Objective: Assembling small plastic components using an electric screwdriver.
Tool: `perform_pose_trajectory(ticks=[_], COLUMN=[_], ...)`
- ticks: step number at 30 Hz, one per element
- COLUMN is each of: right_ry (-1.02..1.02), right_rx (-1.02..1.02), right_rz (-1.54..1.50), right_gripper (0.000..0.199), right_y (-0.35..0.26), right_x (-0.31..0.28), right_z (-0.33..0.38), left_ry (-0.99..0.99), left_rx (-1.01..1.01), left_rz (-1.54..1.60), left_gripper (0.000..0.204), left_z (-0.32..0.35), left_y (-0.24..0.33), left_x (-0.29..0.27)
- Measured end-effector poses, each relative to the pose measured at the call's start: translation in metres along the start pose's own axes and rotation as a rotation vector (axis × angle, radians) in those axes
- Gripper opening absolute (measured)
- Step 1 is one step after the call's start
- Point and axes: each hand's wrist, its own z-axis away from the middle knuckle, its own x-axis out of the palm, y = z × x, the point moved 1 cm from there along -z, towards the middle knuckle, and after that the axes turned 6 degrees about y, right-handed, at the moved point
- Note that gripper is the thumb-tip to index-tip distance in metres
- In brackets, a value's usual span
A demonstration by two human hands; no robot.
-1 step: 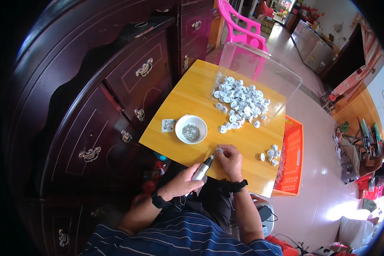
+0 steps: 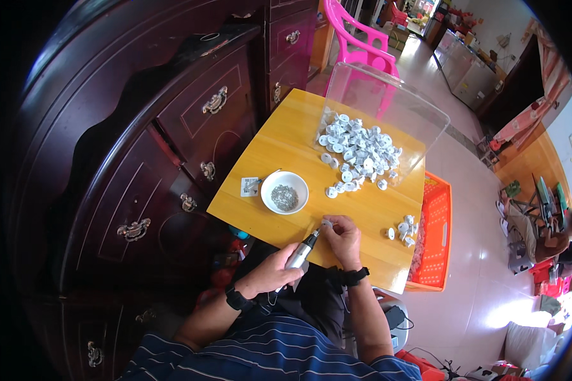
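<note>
My left hand (image 2: pixel 269 272) is wrapped round a silver and black electric screwdriver (image 2: pixel 300 253), which points up and to the right. Its tip meets a small white plastic piece (image 2: pixel 326 224) pinched in the fingers of my right hand (image 2: pixel 344 242); the fingers partly hide that piece. Just beyond the hands, a white bowl (image 2: pixel 266 202) holds many tiny metal screws (image 2: pixel 284 197). Farther off lies a heap of white round plastic pieces (image 2: pixel 364 147), spilling from a clear plastic bin tipped on its side (image 2: pixel 388 95).
A few more white pieces (image 2: pixel 403 229) lie near the right edge of the yellow table (image 2: pixel 254 162). A small white card (image 2: pixel 250 187) is left of the bowl. An orange crate (image 2: pixel 442 235) stands beside the table, a dark cabinet (image 2: pixel 133 184) at left, a pink chair (image 2: pixel 362 47) behind.
</note>
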Motion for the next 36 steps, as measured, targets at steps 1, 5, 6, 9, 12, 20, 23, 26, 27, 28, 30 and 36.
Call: perform_pose_trajectory(ticks=[1, 5, 6, 9, 12, 20, 23, 26, 27, 28, 30, 36], right_ry=[0.001, -0.014, -0.018, -0.021, -0.004, -0.012, -0.027, -0.036, -0.029, -0.028, -0.022, -0.046], right_rx=[0.000, -0.016, -0.022, -0.021, -0.039, -0.064, -0.077, -0.084, -0.091, -0.089, -0.122, -0.096], right_rz=[0.000, 0.032, 0.034, 0.025, 0.019, 0.040, 0.063, 0.070, 0.071, 0.070, 0.091, 0.135], right_gripper=[0.018, 0.017, 0.016, 0.016, 0.014, 0.014, 0.014, 0.014, 0.012, 0.012, 0.012, 0.015], right_y=[0.0003, 0.0024, 0.0020, 0.0011, 0.0014, 0.0002, -0.0015, -0.0059, -0.0064, -0.0060, -0.0051, -0.0032], right_x=[-0.0004, -0.0016, -0.0016, -0.0016, -0.0010, -0.0008, -0.0019, -0.0014, -0.0015, -0.0014, -0.0013, -0.0018], right_z=[-0.0001, -0.0009, -0.0009, -0.0009, -0.0009, -0.0018, -0.0022, -0.0022, -0.0024, -0.0027, -0.0030, -0.0043], left_ry=[-0.003, -0.003, -0.003, -0.014, -0.021, -0.031, -0.035, -0.031, -0.032, -0.030, -0.029, 0.012], left_rx=[-0.004, -0.018, -0.019, -0.019, -0.035, -0.019, -0.039, -0.034, -0.035, -0.037, -0.041, -0.054], left_rz=[0.002, -0.001, -0.002, -0.003, 0.005, -0.038, -0.034, -0.030, -0.031, -0.044, -0.059, -0.060], left_gripper=[0.063, 0.058, 0.058, 0.059, 0.060, 0.060, 0.059, 0.059, 0.059, 0.059, 0.058, 0.056], left_z=[-0.0005, -0.0013, -0.0012, -0.0011, -0.0013, -0.0030, -0.0029, -0.0027, -0.0029, -0.0033, -0.0040, -0.0053], left_y=[-0.0003, -0.0001, -0.0004, -0.0010, -0.0015, -0.0030, -0.0022, -0.0036, -0.0034, -0.0030, -0.0018, 0.0002], left_x=[-0.0001, 0.0003, 0.0000, -0.0008, -0.0013, -0.0037, -0.0051, -0.0065, -0.0065, -0.0066, -0.0067, -0.0059])
